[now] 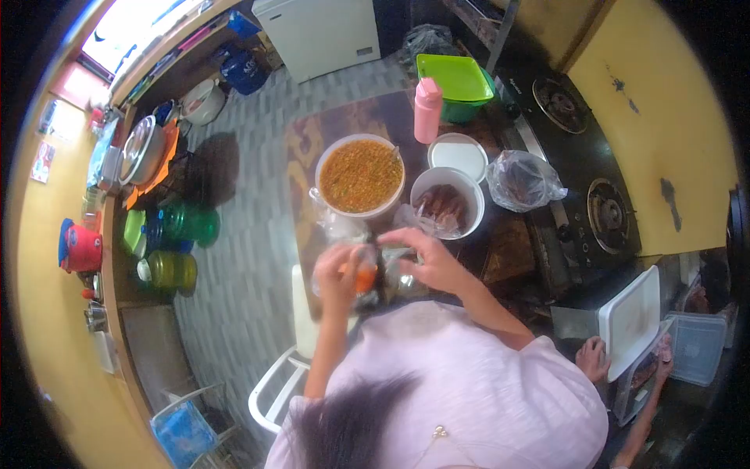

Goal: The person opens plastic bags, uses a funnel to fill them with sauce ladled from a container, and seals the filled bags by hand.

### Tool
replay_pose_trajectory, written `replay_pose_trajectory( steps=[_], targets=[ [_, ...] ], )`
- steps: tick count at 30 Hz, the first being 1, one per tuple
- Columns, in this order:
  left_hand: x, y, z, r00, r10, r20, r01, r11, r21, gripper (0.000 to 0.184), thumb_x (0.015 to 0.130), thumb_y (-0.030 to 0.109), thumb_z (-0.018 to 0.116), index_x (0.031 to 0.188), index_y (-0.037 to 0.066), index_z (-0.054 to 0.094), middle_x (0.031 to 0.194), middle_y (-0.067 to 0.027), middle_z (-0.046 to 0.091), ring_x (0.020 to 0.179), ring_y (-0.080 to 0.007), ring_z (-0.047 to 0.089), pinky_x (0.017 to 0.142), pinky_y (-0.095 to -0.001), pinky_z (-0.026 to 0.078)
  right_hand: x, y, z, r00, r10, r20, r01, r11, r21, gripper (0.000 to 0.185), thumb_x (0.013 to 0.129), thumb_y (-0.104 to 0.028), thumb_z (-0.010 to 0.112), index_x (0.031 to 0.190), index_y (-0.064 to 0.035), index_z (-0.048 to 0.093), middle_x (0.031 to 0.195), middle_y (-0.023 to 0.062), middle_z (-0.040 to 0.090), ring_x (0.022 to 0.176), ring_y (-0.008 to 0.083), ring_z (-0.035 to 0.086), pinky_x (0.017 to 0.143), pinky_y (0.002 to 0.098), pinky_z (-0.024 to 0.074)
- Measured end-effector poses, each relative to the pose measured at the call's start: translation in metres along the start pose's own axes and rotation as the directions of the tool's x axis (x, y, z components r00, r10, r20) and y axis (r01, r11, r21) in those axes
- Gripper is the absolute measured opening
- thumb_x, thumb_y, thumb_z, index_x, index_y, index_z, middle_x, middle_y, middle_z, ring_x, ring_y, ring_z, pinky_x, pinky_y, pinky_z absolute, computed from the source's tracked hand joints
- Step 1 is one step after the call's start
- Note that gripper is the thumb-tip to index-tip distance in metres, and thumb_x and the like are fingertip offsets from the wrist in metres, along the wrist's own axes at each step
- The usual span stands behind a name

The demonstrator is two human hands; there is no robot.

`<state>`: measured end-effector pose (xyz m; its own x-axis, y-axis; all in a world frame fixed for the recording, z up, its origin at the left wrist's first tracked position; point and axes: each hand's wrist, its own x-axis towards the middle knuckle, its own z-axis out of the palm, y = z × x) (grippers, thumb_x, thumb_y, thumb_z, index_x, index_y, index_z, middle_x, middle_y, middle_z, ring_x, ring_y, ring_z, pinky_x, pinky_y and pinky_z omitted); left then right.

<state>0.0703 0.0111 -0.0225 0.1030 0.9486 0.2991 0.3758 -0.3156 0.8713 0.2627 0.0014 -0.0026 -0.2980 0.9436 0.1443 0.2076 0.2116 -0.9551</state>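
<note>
My left hand is closed on a clear plastic bag with something orange in or behind it; blur hides the details. Beside it, my right hand has its thumb and fingers apart, with nothing visible between them. Just beyond my hands stands a round white tub of orange-brown chopped food, a spoon handle at its rim. To its right, a white bucket holds dark brown pieces and a crumpled clear bag. More clear plastic lies between the tub and my left hand.
A white lid, pink bottle, green-lidded container and knotted plastic bag share the table. A black gas stove stands right. At lower right, another person's hands hold a white-lidded container. A white chair is left.
</note>
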Motion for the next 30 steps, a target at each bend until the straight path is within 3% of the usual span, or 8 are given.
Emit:
replay_pose_trajectory(
  steps=[3, 8, 11, 16, 20, 22, 26, 30],
  targets=[
    [-0.001, 0.019, 0.008, 0.997, -0.077, -0.019, 0.074, 0.988, -0.134, 0.012, 0.082, 0.003, 0.059, 0.09, -0.003, 0.064, 0.073, -0.0025, 0.055, 0.069, -0.0075, 0.052, 0.061, -0.0188, 0.04, -0.001, 0.002, 0.017, 1.0, -0.016, -0.007, 0.016, 0.999, -0.037, 0.029, 0.076, -0.021, 0.063, 0.098, -0.0029, 0.06, 0.094, 0.0141, 0.06, 0.093, 0.0255, 0.056, 0.079, 0.0356, 0.0436],
    [-0.003, 0.017, 0.009, 0.984, -0.137, -0.11, 0.113, 0.973, -0.2, 0.01, 0.082, 0.005, 0.06, 0.086, -0.003, 0.063, 0.073, -0.0019, 0.055, 0.067, -0.0061, 0.054, 0.058, -0.0172, 0.041, -0.002, 0.001, 0.021, 0.981, 0.193, -0.037, -0.184, 0.97, 0.159, 0.015, 0.078, -0.014, 0.062, 0.083, 0.0, 0.062, 0.074, 0.0117, 0.061, 0.065, 0.0176, 0.06, 0.064, 0.0302, 0.0457],
    [-0.008, 0.009, 0.013, 0.974, -0.194, -0.12, 0.167, 0.964, -0.206, 0.011, 0.083, 0.007, 0.059, 0.08, -0.003, 0.062, 0.068, -0.0003, 0.054, 0.063, -0.0047, 0.052, 0.055, -0.0167, 0.04, -0.003, -0.007, 0.02, 0.99, 0.137, -0.028, -0.132, 0.981, 0.145, 0.012, 0.079, -0.01, 0.061, 0.083, 0.001, 0.061, 0.066, 0.0098, 0.059, 0.055, 0.0126, 0.057, 0.058, 0.027, 0.0449],
    [-0.009, 0.007, 0.007, 0.948, -0.318, -0.028, 0.313, 0.942, -0.123, 0.011, 0.083, 0.008, 0.06, 0.079, -0.002, 0.06, 0.062, 0.0012, 0.055, 0.059, -0.004, 0.05, 0.054, -0.0164, 0.038, -0.005, -0.01, 0.017, 0.988, 0.147, 0.036, -0.15, 0.983, 0.108, 0.009, 0.081, -0.007, 0.056, 0.085, 0.0016, 0.059, 0.066, 0.0051, 0.059, 0.061, 0.0092, 0.056, 0.059, 0.0244, 0.0441],
    [-0.004, 0.015, 0.012, 0.95, -0.312, -0.024, 0.286, 0.896, -0.34, 0.009, 0.082, 0.007, 0.061, 0.078, -0.001, 0.061, 0.066, 0.0008, 0.056, 0.062, -0.0046, 0.051, 0.057, -0.0176, 0.04, -0.004, -0.01, 0.016, 0.976, 0.22, -0.006, -0.216, 0.966, 0.144, 0.01, 0.083, -0.009, 0.055, 0.084, 0.0003, 0.06, 0.062, 0.0031, 0.058, 0.058, 0.008, 0.055, 0.056, 0.0241, 0.0426],
    [-0.002, 0.022, 0.013, 0.961, -0.273, -0.037, 0.238, 0.89, -0.389, 0.008, 0.082, 0.007, 0.061, 0.079, -0.001, 0.061, 0.068, 0.0006, 0.057, 0.065, -0.0051, 0.052, 0.06, -0.018, 0.04, -0.003, -0.008, 0.013, 0.972, 0.235, -0.027, -0.228, 0.962, 0.154, 0.012, 0.084, -0.011, 0.056, 0.083, -0.0003, 0.06, 0.061, 0.0026, 0.058, 0.059, 0.0073, 0.054, 0.056, 0.0235, 0.042],
    [-0.005, 0.019, 0.003, 0.94, -0.33, 0.082, 0.333, 0.847, -0.414, 0.011, 0.081, 0.009, 0.063, 0.087, -0.001, 0.062, 0.077, -0.0011, 0.06, 0.072, -0.0068, 0.054, 0.067, -0.0195, 0.043, -0.003, -0.005, 0.013, 0.969, 0.248, -0.009, -0.246, 0.962, 0.119, 0.014, 0.085, -0.013, 0.056, 0.081, -0.001, 0.06, 0.063, 0.0019, 0.059, 0.061, 0.0059, 0.053, 0.057, 0.0226, 0.0415],
    [-0.004, 0.024, 0.002, 0.928, -0.362, 0.091, 0.36, 0.802, -0.476, 0.016, 0.082, 0.011, 0.062, 0.093, -0.001, 0.062, 0.082, -0.0033, 0.062, 0.075, -0.0089, 0.056, 0.072, -0.0224, 0.045, -0.005, -0.002, 0.02, 0.969, 0.246, 0.015, -0.243, 0.938, 0.248, 0.014, 0.086, -0.013, 0.054, 0.082, -0.001, 0.059, 0.067, 0.0012, 0.059, 0.064, 0.0053, 0.053, 0.06, 0.0216, 0.0412]
  ],
)
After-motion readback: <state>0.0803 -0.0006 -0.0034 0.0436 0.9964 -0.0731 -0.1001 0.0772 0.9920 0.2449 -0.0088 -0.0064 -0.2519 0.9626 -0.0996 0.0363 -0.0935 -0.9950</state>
